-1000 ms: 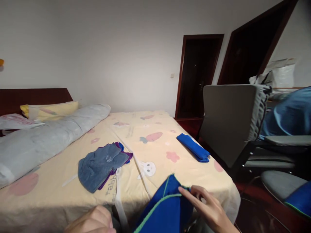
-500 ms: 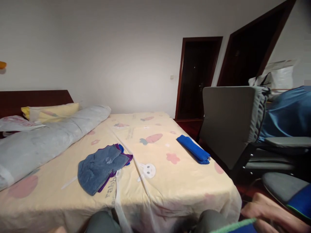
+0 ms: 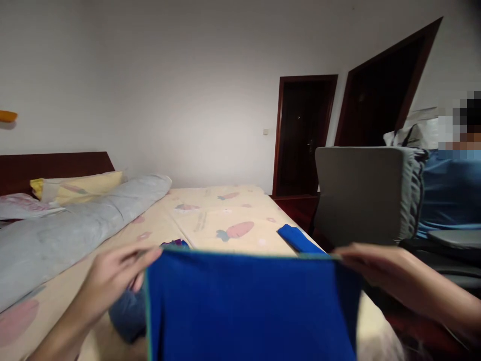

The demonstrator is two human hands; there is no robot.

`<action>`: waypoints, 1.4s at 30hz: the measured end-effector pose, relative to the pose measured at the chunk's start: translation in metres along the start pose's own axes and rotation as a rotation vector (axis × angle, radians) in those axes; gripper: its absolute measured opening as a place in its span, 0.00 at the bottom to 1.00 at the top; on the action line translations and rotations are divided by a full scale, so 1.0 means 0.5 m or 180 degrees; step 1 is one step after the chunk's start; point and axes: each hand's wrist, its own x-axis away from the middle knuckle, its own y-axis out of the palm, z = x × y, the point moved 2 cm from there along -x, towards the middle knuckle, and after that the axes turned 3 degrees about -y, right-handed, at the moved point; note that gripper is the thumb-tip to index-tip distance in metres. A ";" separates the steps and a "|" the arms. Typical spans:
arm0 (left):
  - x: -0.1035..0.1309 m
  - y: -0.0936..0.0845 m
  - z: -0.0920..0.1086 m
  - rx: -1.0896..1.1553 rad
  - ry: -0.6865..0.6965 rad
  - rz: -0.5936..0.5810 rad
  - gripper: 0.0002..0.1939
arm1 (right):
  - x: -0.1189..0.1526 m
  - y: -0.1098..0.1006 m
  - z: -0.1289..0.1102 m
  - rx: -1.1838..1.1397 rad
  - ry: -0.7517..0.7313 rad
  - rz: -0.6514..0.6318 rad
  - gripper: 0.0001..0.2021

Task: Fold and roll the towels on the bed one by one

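A blue towel with a green edge hangs stretched out in front of me, its lower part out of frame. My left hand pinches its upper left corner, and at the upper right corner my right hand has its fingers closed on the edge. Behind the towel, mostly hidden, lies a grey-blue cloth with purple trim on the bed. Just beyond the right part of the towel's top edge, a folded blue cloth rests on the bed's right side.
The bed has a cream sheet with carrot prints. A long grey rolled bundle and a yellow pillow lie on its left. At right stands a grey-covered chair, with a person in blue beyond it.
Both hands have come up from the bottom of the view. The blue towel, barely visible before at lower right, is now raised and spread between them. The view has tilted slightly upward.
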 end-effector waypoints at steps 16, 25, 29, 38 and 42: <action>-0.526 0.075 0.281 0.1402 0.1575 0.1513 0.17 | -0.517 -0.062 0.033 -0.1960 -0.0245 0.2051 0.10; -0.045 0.364 -0.219 0.0110 0.0989 0.0330 0.14 | -0.014 0.348 0.241 -0.1201 0.0997 0.0123 0.21; 0.087 0.428 -0.348 -0.0243 0.0734 -0.0424 0.14 | 0.124 0.456 0.266 -0.1302 0.1231 -0.0420 0.25; 0.237 0.379 -0.369 -0.0354 0.0676 -0.0539 0.15 | 0.290 0.412 0.221 -0.1252 0.1181 -0.0678 0.21; 0.232 0.375 -0.382 -0.0273 0.0575 -0.0703 0.10 | 0.283 0.404 0.223 -0.1115 0.1166 -0.0841 0.21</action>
